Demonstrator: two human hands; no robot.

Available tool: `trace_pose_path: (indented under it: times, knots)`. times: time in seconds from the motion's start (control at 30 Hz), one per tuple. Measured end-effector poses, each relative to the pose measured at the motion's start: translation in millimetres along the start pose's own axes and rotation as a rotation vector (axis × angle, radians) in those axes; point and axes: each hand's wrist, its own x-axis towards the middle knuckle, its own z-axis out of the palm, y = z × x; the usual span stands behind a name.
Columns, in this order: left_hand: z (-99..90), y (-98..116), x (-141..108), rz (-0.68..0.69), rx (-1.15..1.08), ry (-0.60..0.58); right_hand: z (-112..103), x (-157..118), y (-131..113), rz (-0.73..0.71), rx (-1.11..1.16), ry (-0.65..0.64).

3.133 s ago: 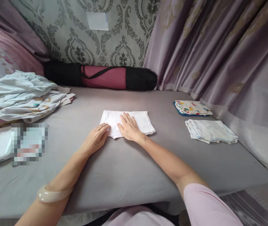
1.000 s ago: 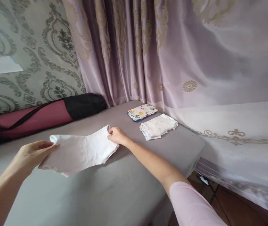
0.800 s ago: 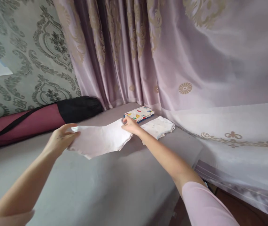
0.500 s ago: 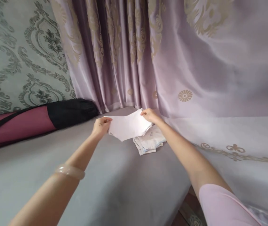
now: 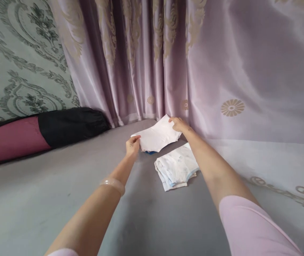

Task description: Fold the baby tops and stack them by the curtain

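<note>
A pale pink pair of underpants [image 5: 157, 136] is stretched flat between my two hands near the far corner of the bed. My left hand [image 5: 133, 145] pinches its left edge, and my right hand [image 5: 178, 124] grips the upper right corner. A bit of blue cloth [image 5: 150, 152] peeks out beneath it; what that belongs to is hidden. Closer to me lies a small folded stack of white clothes [image 5: 177, 163] with light blue trim, partly behind my right forearm.
The grey sheet of the bed [image 5: 74, 199] spreads below my arms. A long maroon and black bag [image 5: 69, 124] lies along the wall at left. A mauve curtain [image 5: 146, 64] hangs behind the bed, and a white patterned cloth [image 5: 248, 160] borders it at right.
Both hands have carried the pale pink underpants away from me and right, off the white stack, which now shows more fully. Blue cloth has come into sight beneath. The view has shifted slightly.
</note>
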Motion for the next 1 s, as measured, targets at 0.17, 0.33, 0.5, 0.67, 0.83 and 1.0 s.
trace_pose_path:
  times: [0.17, 0.33, 0.5, 0.67, 0.83, 1.0]
  knots:
    - [-17.5, -26.8, 1.9, 0.084, 0.211, -0.055, 38.8, -3.1, 11.3, 0.088, -0.046, -0.024]
    - [-40.1, -29.5, -6.0, 0.295, 0.520, -0.088, 54.7, -8.0, -2.2, 0.157, -0.101, 0.083]
    - [-50.0, -32.0, -20.3, 0.398, 0.623, -0.062, 63.8, 7.7, -23.5, -0.091, 0.027, 0.038]
    - [-49.6, -37.9, -23.8, 0.420, 0.591, 0.014, 76.4, 25.9, -19.2, 0.036, 0.052, -0.096]
    - [-48.0, -38.1, -22.7, 0.429, 0.595, 0.004, 76.6, 27.4, -19.0, 0.076, 0.016, -0.143]
    - [-45.8, -37.0, -23.7, 0.456, 0.609, -0.031, 72.9, 9.9, -55.8, 0.029, -0.051, -0.098]
